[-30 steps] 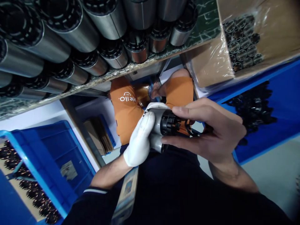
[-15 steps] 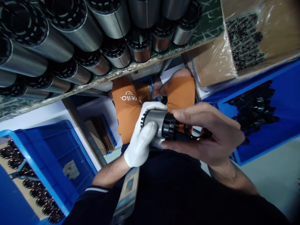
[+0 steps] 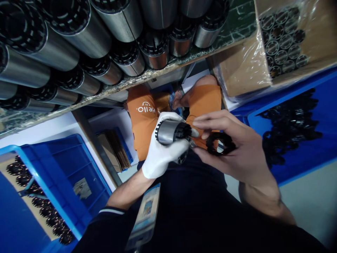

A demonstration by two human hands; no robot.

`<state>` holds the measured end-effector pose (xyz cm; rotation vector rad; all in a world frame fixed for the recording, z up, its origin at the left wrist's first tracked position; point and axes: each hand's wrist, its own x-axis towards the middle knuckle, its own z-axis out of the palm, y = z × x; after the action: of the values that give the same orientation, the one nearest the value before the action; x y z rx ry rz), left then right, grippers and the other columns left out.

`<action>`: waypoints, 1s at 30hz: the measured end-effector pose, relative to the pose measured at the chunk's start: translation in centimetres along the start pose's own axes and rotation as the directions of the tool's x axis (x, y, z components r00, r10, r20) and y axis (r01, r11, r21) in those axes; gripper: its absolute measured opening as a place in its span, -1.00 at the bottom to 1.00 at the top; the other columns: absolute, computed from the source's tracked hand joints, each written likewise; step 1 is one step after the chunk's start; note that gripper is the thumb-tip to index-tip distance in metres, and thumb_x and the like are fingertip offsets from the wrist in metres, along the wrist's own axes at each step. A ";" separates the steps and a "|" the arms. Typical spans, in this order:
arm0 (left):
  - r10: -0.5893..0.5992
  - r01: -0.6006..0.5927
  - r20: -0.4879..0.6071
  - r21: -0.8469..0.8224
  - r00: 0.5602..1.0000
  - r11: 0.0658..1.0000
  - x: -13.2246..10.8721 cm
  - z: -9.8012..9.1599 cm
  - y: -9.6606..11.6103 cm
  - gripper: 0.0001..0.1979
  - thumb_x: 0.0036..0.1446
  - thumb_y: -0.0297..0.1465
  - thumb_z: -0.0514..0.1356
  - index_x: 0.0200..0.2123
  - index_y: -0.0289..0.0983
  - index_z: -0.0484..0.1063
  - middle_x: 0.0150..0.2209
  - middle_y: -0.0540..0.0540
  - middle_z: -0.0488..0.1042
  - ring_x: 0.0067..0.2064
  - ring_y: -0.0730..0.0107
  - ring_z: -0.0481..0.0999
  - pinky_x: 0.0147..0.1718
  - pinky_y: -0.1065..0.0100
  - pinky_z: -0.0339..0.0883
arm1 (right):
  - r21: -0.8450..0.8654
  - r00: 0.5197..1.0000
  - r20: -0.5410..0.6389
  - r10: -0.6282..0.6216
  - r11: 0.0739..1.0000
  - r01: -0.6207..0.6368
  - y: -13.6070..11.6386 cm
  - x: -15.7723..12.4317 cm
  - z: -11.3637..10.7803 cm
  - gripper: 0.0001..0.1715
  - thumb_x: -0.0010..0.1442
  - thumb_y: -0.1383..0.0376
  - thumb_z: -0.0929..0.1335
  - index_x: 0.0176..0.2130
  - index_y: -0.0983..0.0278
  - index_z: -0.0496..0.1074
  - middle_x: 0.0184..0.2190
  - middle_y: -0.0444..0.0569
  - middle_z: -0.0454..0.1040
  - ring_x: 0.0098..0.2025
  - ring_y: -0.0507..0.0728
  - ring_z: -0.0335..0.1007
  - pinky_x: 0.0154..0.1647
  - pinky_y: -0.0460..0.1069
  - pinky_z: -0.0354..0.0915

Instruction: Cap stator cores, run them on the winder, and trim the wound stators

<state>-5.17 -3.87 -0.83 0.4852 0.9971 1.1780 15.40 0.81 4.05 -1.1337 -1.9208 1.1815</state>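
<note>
My left hand (image 3: pixel 164 154), in a white glove, is wrapped round a short steel cylinder (image 3: pixel 168 132) with a black toothed plastic piece at each end. A second metal cylinder (image 3: pixel 182 157) shows partly under the glove. My bare right hand (image 3: pixel 235 149) sits just right of the cylinder's end, fingers curled round a black plastic ring (image 3: pixel 219 143) with teeth. The ring is clear of the cylinder's end cap.
Rows of long steel cylinders (image 3: pixel 79 38) lie on a shelf above. A blue bin (image 3: pixel 56 168) with black toothed parts is at the left, another blue bin (image 3: pixel 289 123) of black rings at the right. A cardboard box (image 3: pixel 279 38) holds more rings. A person in orange (image 3: pixel 147 116) stands behind.
My right hand has drawn back to the right with the black ring, off the cylinder's end. The gloved left hand turned the cylinder and lifted it slightly.
</note>
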 end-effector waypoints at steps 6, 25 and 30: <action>-0.049 0.042 -0.023 -0.234 0.999 0.971 0.9 1.2 0.8 -0.50 0.26 -0.06 0.51 0.05 -0.14 0.40 -0.26 -0.01 0.61 -0.25 0.19 0.74 -0.27 0.23 0.63 | 0.303 0.948 0.084 0.307 0.898 -0.318 2.0 -2.4 -0.8 -0.48 0.71 0.03 0.28 -0.26 0.18 0.53 -0.39 -0.11 0.51 -0.50 0.06 0.38 -0.51 0.03 0.23; 0.145 -0.114 -0.338 0.110 0.930 0.987 1.5 2.6 1.5 -0.28 0.44 0.40 0.09 0.16 -0.03 0.62 0.15 -0.12 0.72 0.38 -0.28 0.59 0.11 -0.10 0.69 | 0.187 0.984 -0.167 -0.057 0.979 0.088 1.5 -0.3 3.7 -0.44 0.31 0.29 0.66 0.25 0.01 0.68 0.20 -0.05 0.75 0.20 0.32 0.71 0.23 0.28 0.67; 0.111 -0.090 -0.300 0.081 0.948 0.993 1.7 2.1 1.2 -0.28 0.41 0.41 0.13 0.17 -0.02 0.61 0.13 -0.14 0.72 0.35 -0.30 0.60 0.12 -0.12 0.68 | 0.189 0.994 -0.101 -0.043 0.980 0.062 1.5 0.1 3.0 -0.46 0.26 0.30 0.71 0.18 0.01 0.73 0.11 -0.03 0.75 0.12 0.29 0.73 0.20 0.24 0.69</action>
<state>-3.98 -1.53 0.47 0.4177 1.2920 1.3412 13.41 0.07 1.42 -1.0121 -1.7134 1.2312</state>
